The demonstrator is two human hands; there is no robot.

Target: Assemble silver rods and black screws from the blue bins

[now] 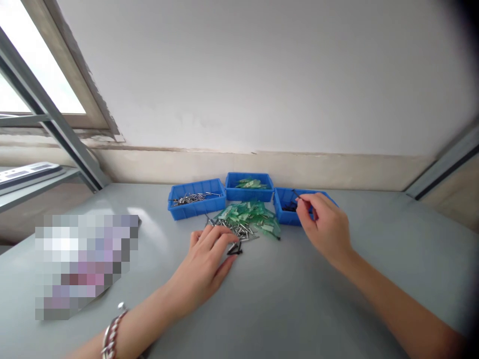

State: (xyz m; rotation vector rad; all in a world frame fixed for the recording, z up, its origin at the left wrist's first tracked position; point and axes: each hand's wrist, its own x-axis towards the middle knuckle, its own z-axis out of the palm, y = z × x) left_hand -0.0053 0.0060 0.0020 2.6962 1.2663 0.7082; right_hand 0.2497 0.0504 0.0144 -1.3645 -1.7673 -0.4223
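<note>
A mixed pile (247, 223) of green plastic pieces, silver metal pins and small black screws lies on the grey table (262, 299). My left hand (204, 267) rests flat by the pile, fingers spread, fingertips touching a few black screws (235, 250). My right hand (324, 224) pinches a small black screw (296, 195) over the right blue tray (286, 205). The left blue tray (196, 200) holds silver pins. The middle blue tray (249, 187) holds green pieces.
A blurred-out object (84, 262) lies on the table at the left. A white wall with a ledge runs behind the trays. A window with a metal frame (45, 109) stands at the far left.
</note>
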